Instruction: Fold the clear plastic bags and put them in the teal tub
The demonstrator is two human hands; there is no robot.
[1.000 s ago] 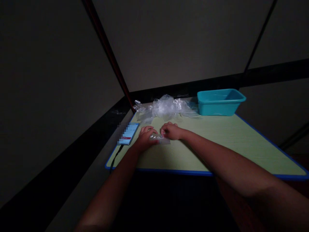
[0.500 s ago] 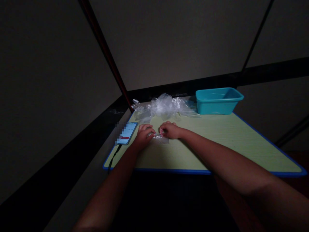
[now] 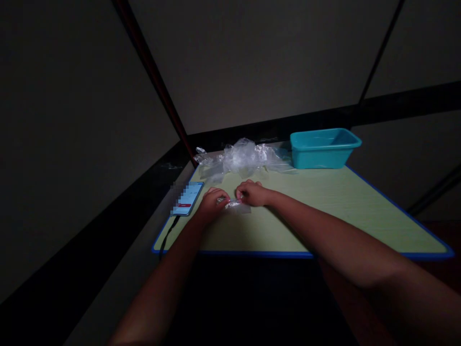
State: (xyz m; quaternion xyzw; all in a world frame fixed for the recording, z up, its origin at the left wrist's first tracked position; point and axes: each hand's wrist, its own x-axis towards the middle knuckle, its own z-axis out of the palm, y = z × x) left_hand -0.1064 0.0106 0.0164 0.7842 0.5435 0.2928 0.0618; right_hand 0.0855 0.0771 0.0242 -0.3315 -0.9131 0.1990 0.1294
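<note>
A small clear plastic bag (image 3: 236, 206) lies low over the middle-left of the table, partly hidden by my fingers. My left hand (image 3: 213, 201) pinches its left side between thumb and fingers. On the other side, my right hand (image 3: 251, 193) is closed with its fingertips on the bag's upper right edge. The strip between the two pinches looks folded or rolled and catches the light. Behind my hands a heap of crumpled clear plastic bags (image 3: 243, 156) spreads along the table's far side.
A turquoise plastic basin (image 3: 320, 157) stands at the far right of the pale green table (image 3: 324, 211), which has a blue edge. Left of my hands lies a phone (image 3: 190, 197), with a black strap (image 3: 166, 236) hanging over the table's edge. Walls close in behind and left.
My left fingers have curled in more tightly at the bag's edge. Its upper strip shows more between my hands. My right hand stays almost in place; the view has shifted slightly.
</note>
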